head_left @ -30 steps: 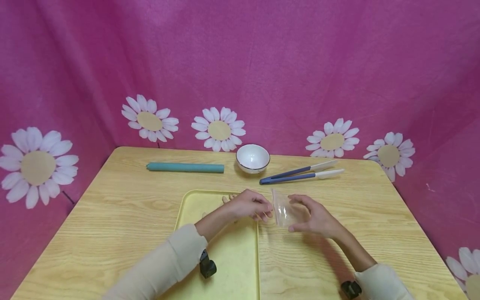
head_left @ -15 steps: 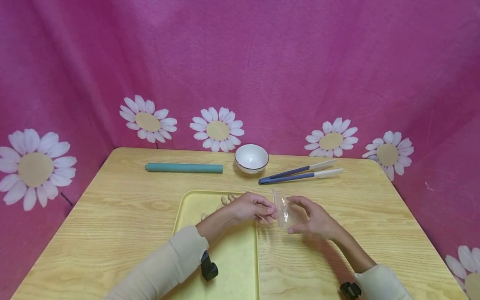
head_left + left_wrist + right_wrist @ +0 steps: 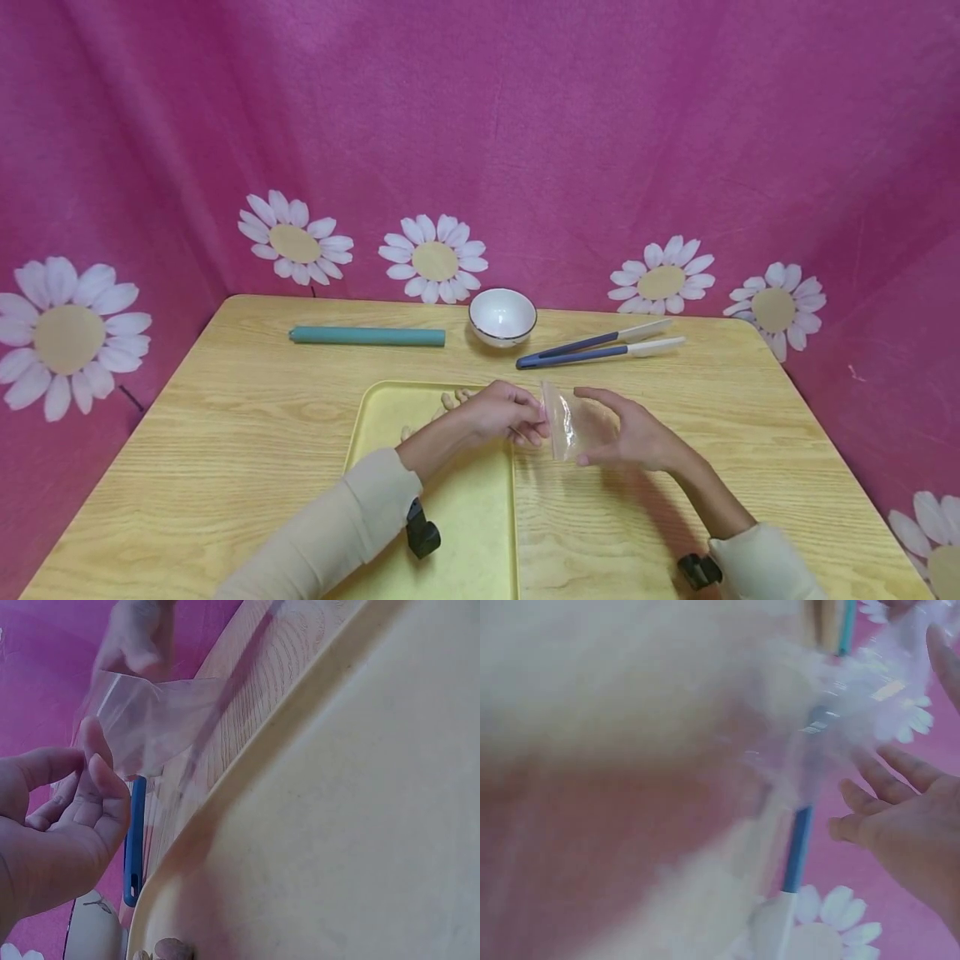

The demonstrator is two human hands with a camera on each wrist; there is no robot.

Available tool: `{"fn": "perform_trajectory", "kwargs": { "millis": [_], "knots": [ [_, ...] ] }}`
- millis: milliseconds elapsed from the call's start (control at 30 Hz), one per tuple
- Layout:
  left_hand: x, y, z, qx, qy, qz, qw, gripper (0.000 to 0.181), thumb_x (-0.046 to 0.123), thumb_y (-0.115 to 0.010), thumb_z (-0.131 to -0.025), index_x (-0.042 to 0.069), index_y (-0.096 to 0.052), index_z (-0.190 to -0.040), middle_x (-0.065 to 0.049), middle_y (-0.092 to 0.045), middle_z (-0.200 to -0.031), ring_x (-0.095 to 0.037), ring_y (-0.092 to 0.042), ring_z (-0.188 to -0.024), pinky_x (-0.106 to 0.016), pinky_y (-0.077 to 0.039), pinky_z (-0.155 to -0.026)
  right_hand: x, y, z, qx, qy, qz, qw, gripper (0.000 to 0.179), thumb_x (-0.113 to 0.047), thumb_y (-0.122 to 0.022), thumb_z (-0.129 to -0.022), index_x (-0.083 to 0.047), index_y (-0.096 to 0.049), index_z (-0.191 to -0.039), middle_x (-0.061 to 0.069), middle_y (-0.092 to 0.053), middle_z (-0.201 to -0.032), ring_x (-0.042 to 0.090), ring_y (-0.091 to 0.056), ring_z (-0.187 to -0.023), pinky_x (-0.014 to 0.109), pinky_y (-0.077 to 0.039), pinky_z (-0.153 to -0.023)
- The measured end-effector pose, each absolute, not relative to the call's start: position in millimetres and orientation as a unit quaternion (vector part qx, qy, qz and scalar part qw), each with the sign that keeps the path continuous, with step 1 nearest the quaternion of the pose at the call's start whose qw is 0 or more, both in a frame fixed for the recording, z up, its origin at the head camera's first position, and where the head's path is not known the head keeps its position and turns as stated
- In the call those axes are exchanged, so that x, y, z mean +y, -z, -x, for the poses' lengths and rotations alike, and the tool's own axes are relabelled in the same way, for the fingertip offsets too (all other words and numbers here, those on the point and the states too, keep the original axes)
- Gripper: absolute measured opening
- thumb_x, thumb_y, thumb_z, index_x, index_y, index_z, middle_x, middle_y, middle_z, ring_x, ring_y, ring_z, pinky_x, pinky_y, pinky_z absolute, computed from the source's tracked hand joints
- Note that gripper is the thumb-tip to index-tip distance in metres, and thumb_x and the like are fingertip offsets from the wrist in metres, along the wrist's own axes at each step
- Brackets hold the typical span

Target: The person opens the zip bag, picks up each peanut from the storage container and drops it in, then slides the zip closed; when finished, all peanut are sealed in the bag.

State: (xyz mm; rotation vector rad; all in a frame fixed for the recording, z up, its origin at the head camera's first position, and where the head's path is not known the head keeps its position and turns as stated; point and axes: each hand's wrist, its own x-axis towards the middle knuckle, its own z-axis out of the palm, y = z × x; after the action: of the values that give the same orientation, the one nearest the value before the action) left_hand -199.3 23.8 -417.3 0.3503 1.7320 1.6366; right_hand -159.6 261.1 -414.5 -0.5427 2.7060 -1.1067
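Note:
A clear plastic zip bag (image 3: 562,423) is held up over the table just right of the tray's edge. My left hand (image 3: 510,415) pinches its edge between thumb and fingers, seen closer in the left wrist view, where the clear bag (image 3: 146,724) spreads beyond the fingertips. My right hand (image 3: 633,433) is at the bag's other side, thumb and fingers spread apart around it. In the right wrist view the right hand (image 3: 915,802) has loosely bent fingers beside the film. Several peanuts in the shell (image 3: 447,400) lie on the yellow tray (image 3: 465,533), partly hidden by my left arm.
Behind the hands a white bowl (image 3: 502,315) stands near the table's back edge. Blue and white tongs (image 3: 585,354) lie to its right, a teal stick-like roll (image 3: 367,336) to its left. A pink flowered cloth (image 3: 480,150) hangs around the table.
My left fingers have come onto the bag's edge, then drawn it slightly left. My right hand has barely moved, with its fingers still spread.

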Motion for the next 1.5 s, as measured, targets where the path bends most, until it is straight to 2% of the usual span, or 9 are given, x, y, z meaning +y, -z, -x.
{"fn": "perform_trajectory", "kwargs": {
  "millis": [133,267,367,467,867,1133,1333,1400,1500],
  "knots": [
    [23.5,417.6,199.5,0.668,-0.637,-0.131,0.361,0.018,0.003,-0.05,-0.095,-0.009,-0.063,-0.099,-0.002,-0.066,-0.074,-0.01,-0.063,-0.063,-0.019,-0.046,-0.055,256.2,400.3,164.4,0.902,0.389,0.182,0.046,0.065,-0.025,-0.082,-0.073,-0.003,-0.054,-0.128,0.02,-0.055,-0.131,0.039,-0.048,-0.124,0.059,-0.039,-0.1],
    [23.8,418.8,199.6,0.67,-0.635,-0.131,0.36,0.019,0.005,-0.05,-0.096,-0.009,-0.063,-0.101,-0.003,-0.066,-0.075,-0.01,-0.062,-0.063,-0.019,-0.046,-0.054,243.0,391.1,166.9,0.899,0.406,0.166,0.01,0.029,-0.017,-0.077,-0.079,-0.003,-0.067,-0.102,0.012,-0.068,-0.096,0.02,-0.062,-0.09,0.036,-0.053,-0.079],
    [24.0,419.8,199.6,0.674,-0.632,-0.135,0.358,0.021,0.006,-0.05,-0.096,-0.009,-0.064,-0.102,-0.004,-0.066,-0.075,-0.01,-0.061,-0.062,-0.019,-0.047,-0.055,232.9,387.6,166.5,0.899,0.407,0.161,0.025,0.016,-0.018,-0.076,-0.079,-0.005,-0.07,-0.088,0.005,-0.067,-0.078,0.007,-0.058,-0.068,0.023,-0.049,-0.061],
    [23.8,419.4,199.1,0.678,-0.627,-0.142,0.356,0.022,0.007,-0.051,-0.096,-0.008,-0.064,-0.102,-0.003,-0.066,-0.075,-0.009,-0.061,-0.062,-0.019,-0.047,-0.055,225.0,387.0,165.6,0.895,0.406,0.175,0.055,0.014,-0.021,-0.075,-0.08,-0.007,-0.071,-0.082,0.002,-0.068,-0.073,0.003,-0.055,-0.062,0.02,-0.046,-0.057],
    [26.5,420.4,199.2,0.673,-0.631,-0.145,0.357,0.023,0.011,-0.054,-0.095,-0.007,-0.066,-0.103,-0.001,-0.066,-0.073,-0.009,-0.062,-0.062,-0.019,-0.047,-0.056,220.7,388.8,164.5,0.896,0.39,0.195,0.086,0.012,-0.019,-0.073,-0.081,-0.009,-0.069,-0.078,0.0,-0.065,-0.071,0.006,-0.053,-0.063,0.02,-0.045,-0.058],
    [31.7,425.1,198.7,0.638,-0.656,-0.157,0.371,0.018,0.008,-0.049,-0.096,-0.006,-0.06,-0.092,-0.002,-0.065,-0.07,-0.011,-0.064,-0.064,-0.022,-0.051,-0.062,224.9,393.9,166.2,0.873,0.43,0.196,0.119,0.012,-0.007,-0.06,-0.086,-0.002,-0.07,-0.082,0.009,-0.07,-0.084,0.005,-0.06,-0.073,0.02,-0.05,-0.068],
    [32.9,425.0,199.3,0.627,-0.661,-0.168,0.377,0.017,0.004,-0.044,-0.095,0.001,-0.058,-0.084,-0.003,-0.066,-0.072,-0.012,-0.066,-0.069,-0.023,-0.053,-0.066,222.5,396.3,164.4,0.867,0.454,0.178,0.101,0.014,-0.002,-0.059,-0.084,-0.001,-0.07,-0.076,0.012,-0.071,-0.083,0.005,-0.061,-0.074,0.02,-0.051,-0.071],
    [32.8,424.2,199.1,0.629,-0.66,-0.169,0.373,0.017,0.003,-0.044,-0.094,0.0,-0.058,-0.084,-0.006,-0.068,-0.074,-0.012,-0.066,-0.07,-0.023,-0.054,-0.067,221.8,396.2,162.9,0.869,0.458,0.165,0.091,0.013,-0.001,-0.06,-0.083,0.0,-0.069,-0.073,0.012,-0.071,-0.083,0.006,-0.061,-0.074,0.02,-0.05,-0.07],
    [33.0,423.5,198.0,0.635,-0.661,-0.168,0.363,0.018,0.004,-0.044,-0.093,-0.002,-0.059,-0.084,-0.017,-0.071,-0.081,-0.013,-0.068,-0.072,-0.025,-0.055,-0.068,222.7,396.1,160.5,0.871,0.463,0.146,0.082,0.012,-0.002,-0.062,-0.082,0.001,-0.067,-0.071,0.012,-0.071,-0.084,0.009,-0.062,-0.077,0.02,-0.05,-0.071]
  ]
}}
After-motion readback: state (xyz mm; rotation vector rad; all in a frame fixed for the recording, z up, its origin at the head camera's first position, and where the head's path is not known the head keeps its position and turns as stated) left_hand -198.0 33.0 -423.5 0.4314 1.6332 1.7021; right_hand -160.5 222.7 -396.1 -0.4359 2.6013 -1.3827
